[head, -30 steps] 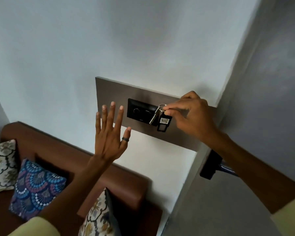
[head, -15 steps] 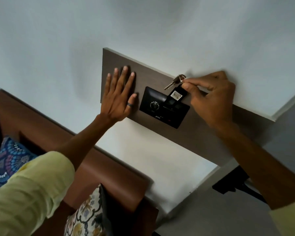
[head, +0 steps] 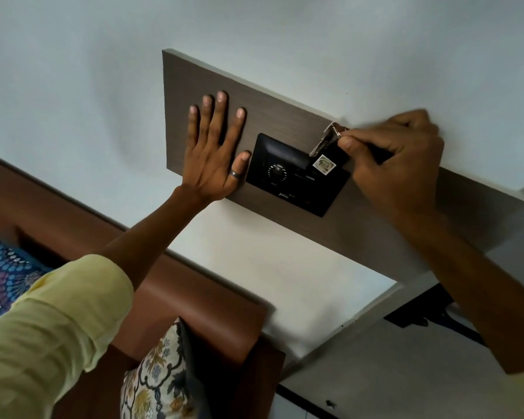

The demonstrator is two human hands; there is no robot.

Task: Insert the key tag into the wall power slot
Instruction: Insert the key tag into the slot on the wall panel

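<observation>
A black switch plate (head: 297, 176) with a round dial and the power slot sits on a brown wooden wall panel (head: 263, 113). The black key tag (head: 325, 163), with a small pale sticker, lies against the plate's upper right part, its lower end at the slot. My right hand (head: 394, 164) pinches the tag's top end, where metal keys (head: 325, 140) stick out up-left. My left hand (head: 215, 152), a ring on the thumb, rests flat with fingers spread on the panel just left of the plate.
A brown leather sofa back (head: 200, 300) runs below the panel, with patterned cushions (head: 155, 376) and a blue one (head: 3, 276) at the left edge. A dark door handle (head: 421, 316) shows under my right forearm. White wall surrounds the panel.
My left hand moved from the air onto the panel and stays flat there. My right hand lifted the tag from hanging below the plate and brought it onto the plate's upper right.
</observation>
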